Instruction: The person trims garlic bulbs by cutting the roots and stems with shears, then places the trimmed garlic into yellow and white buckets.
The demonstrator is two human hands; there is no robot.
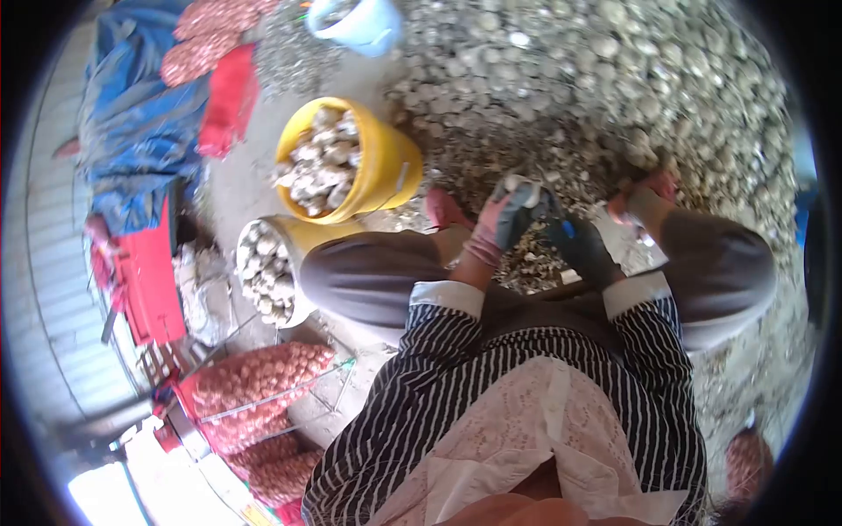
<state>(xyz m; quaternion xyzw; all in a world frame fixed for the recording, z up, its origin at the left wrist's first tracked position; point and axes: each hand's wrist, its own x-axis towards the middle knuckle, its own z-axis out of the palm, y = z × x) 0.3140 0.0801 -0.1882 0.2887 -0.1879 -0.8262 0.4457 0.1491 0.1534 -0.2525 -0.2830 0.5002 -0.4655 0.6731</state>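
My left hand (507,217), in a grey and pink glove, is closed around a pale garlic bulb (524,188) between my knees. Close beside it, my right hand (583,250) wears a dark glove and grips a small tool with a blue handle (568,230); its dark upper end reaches up next to the bulb. I cannot tell the tool's exact kind. Beneath both hands lie dry garlic scraps (531,252). Just past my feet begins a large heap of garlic bulbs (561,79).
To the left stand a yellow bucket (399,167) and a pale bucket (303,307), both filled with garlic. A light blue bucket (373,28) is farther off. Full red mesh sacks (254,381) lie at lower left, near a blue tarp (145,105). Another sack (747,465) sits at lower right.
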